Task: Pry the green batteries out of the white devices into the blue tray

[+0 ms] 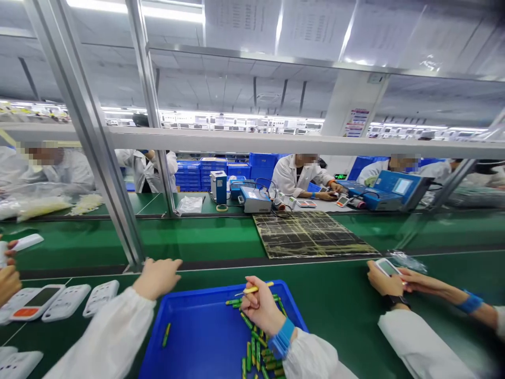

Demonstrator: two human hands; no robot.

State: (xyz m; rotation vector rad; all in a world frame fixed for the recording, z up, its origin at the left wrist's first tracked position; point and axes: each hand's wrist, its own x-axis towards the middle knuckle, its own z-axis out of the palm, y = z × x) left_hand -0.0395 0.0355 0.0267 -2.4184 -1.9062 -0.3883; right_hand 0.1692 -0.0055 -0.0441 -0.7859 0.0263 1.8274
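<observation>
Your right hand [261, 309] is closed on a yellow tool [254, 289], a thin stick pinched in your fingers, held just above the far edge of the blue tray [197, 337]. Under and beside that hand, green batteries [258, 350] lie heaped along the tray's right side, and one lone battery [167, 334] sits apart near the tray's left wall. Your left hand [158, 277] is off the tray, past its far left corner, fingers curled down on the green table [221, 239] at the foot of the metal post [98, 152]; it holds nothing that I can see. Left of the tray, white devices [67, 301] lie in a row, and another person's hands [8, 273] hold one more. Right of the tray, a co-worker's hands [389, 281] grip a white device. Beyond the tray, a black mat [311, 234] lies on the table.
</observation>
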